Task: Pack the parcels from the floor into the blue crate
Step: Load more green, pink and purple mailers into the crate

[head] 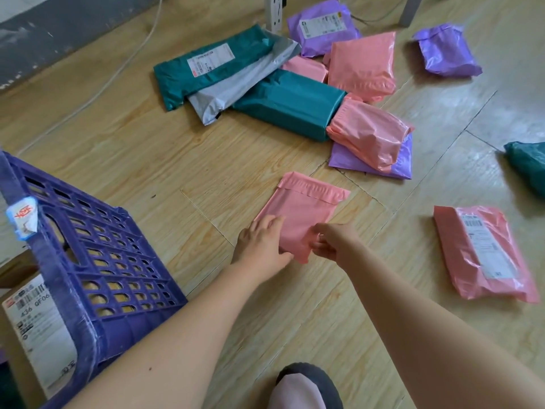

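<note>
A flat pink plastic parcel (pixel 300 211) lies on the wooden floor (pixel 177 160). The left hand (pixel 262 246) grips its near corner. The right hand (pixel 333 243) pinches its near edge. The hands hide that end. The blue plastic crate (pixel 97 261) stands near on the left, partly cut off.

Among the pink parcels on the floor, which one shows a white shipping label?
The pink parcel lying alone at the right edge. Its white label faces up; no other pink parcel shows one.
</note>
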